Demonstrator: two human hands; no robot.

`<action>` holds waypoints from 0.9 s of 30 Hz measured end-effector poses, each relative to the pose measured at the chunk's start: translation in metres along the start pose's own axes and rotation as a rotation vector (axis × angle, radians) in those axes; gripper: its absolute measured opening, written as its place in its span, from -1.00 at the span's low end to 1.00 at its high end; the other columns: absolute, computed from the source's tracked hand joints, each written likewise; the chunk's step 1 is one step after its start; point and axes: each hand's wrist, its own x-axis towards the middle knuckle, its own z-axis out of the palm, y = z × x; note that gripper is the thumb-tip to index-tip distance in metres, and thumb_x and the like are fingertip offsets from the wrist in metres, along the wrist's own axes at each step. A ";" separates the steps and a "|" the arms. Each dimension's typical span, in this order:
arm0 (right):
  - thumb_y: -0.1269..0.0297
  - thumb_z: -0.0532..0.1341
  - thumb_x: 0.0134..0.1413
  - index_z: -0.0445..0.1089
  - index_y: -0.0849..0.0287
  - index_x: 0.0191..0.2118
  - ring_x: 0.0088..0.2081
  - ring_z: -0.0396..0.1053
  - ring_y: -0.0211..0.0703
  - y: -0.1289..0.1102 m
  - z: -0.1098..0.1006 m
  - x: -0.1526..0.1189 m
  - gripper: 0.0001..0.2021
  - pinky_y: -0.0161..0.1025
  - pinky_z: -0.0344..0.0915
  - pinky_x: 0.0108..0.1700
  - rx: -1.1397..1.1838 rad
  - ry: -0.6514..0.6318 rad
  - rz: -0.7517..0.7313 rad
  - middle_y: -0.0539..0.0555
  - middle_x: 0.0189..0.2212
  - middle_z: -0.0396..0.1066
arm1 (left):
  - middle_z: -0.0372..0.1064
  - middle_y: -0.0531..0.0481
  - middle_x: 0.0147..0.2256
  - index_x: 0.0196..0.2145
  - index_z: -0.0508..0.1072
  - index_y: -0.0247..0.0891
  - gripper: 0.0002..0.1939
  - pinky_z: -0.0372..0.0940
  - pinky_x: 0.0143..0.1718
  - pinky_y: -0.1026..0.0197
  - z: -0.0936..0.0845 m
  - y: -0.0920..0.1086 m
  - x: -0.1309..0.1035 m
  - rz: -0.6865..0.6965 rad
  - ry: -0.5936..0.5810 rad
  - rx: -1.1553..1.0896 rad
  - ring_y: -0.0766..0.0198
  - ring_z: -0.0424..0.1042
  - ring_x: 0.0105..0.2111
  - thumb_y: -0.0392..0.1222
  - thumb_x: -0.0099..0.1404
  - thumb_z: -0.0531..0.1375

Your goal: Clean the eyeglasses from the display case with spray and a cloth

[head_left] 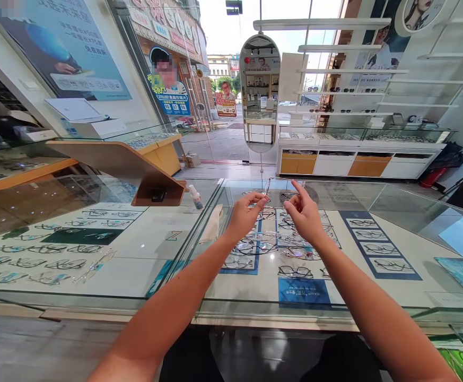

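My left hand [249,211] pinches a thin-rimmed pair of eyeglasses [268,187] between thumb and fingertips, above the glass counter [231,307]. Close by on the right is my right hand [303,211], index finger stretched up near the far end of the frame and thumb apart. Whether that fingertip touches the eyeglasses is hard to make out. Below both hands, several pairs of glasses [295,271] lie on and in the counter, some on dark blue display cards [356,217]. A beige cloth [214,223] lies left of my left hand.
A small white spray bottle [195,197] stands on the counter beside a tilted wooden-framed mirror or stand [157,193]. More glasses [66,263] fill the left case. Beyond the counter are an oval mirror [260,95], wall shelves [344,71] and a low white cabinet [334,162].
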 end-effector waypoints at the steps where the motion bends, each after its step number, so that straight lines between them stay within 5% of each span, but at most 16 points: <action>1: 0.17 0.23 0.32 0.18 0.19 0.50 -0.41 0.28 -0.16 0.000 0.001 0.000 -0.30 -0.12 0.25 -0.24 -0.015 -0.011 0.005 -0.07 -0.40 0.39 | 0.62 -0.15 -0.06 -0.16 0.61 -0.21 -0.66 0.49 -0.10 0.09 0.001 -0.001 0.000 -0.012 0.008 -0.026 0.07 0.57 -0.06 0.14 0.43 0.30; 5: 0.11 0.26 0.32 0.45 0.14 0.27 -0.30 0.39 -0.09 0.002 0.008 -0.003 -0.52 -0.09 0.31 -0.23 -0.091 -0.098 -0.025 0.07 -0.23 0.51 | 0.56 -0.17 -0.01 -0.19 0.60 -0.23 -0.65 0.52 -0.10 0.07 0.005 -0.002 -0.002 -0.021 0.005 -0.132 0.05 0.57 -0.03 0.14 0.38 0.35; 11: 0.03 0.28 0.36 0.55 0.10 0.14 0.09 0.47 0.14 0.005 0.017 -0.005 -0.63 0.01 0.43 -0.06 -0.140 -0.171 -0.173 0.25 0.08 0.53 | 0.49 -0.20 0.06 -0.27 0.65 -0.23 -0.69 0.51 0.00 0.06 0.011 0.000 -0.005 0.010 -0.026 -0.184 -0.01 0.52 0.10 0.09 0.32 0.40; 17: 0.03 0.27 0.37 0.55 0.08 0.10 0.09 0.50 0.15 0.010 0.023 -0.008 -0.66 0.10 0.45 0.07 -0.071 -0.179 -0.169 0.23 0.09 0.60 | 0.47 -0.21 0.14 -0.26 0.69 -0.20 -0.69 0.53 -0.08 0.04 0.013 -0.001 -0.006 -0.098 -0.073 -0.307 -0.09 0.50 0.14 0.11 0.25 0.45; 21: 0.05 0.28 0.34 0.56 0.08 0.10 0.07 0.54 0.15 0.011 0.022 -0.007 -0.66 0.14 0.45 0.12 -0.067 -0.140 -0.138 0.21 0.08 0.63 | 0.48 -0.20 0.15 -0.19 0.71 -0.15 -0.74 0.51 0.00 0.04 0.009 0.005 -0.007 -0.011 -0.077 -0.160 -0.10 0.41 0.28 0.07 0.35 0.38; 24: 0.08 0.29 0.32 0.56 0.08 0.15 0.11 0.56 0.16 0.010 0.016 -0.004 -0.63 0.17 0.41 0.21 -0.076 -0.109 -0.113 0.22 0.11 0.63 | 0.50 -0.16 0.12 -0.09 0.68 -0.13 -0.77 0.47 0.04 0.06 -0.007 0.006 0.002 0.085 0.074 0.040 0.03 0.49 0.16 0.00 0.45 0.29; 27: 0.11 0.27 0.30 0.58 0.07 0.16 0.11 0.56 0.17 0.012 0.009 -0.001 -0.61 0.18 0.42 0.21 -0.088 -0.063 -0.083 0.21 0.11 0.64 | 0.57 -0.09 -0.09 -0.09 0.61 -0.16 -0.81 0.39 0.01 0.10 -0.039 -0.005 0.020 0.124 0.409 0.243 0.15 0.53 -0.08 -0.16 0.53 0.17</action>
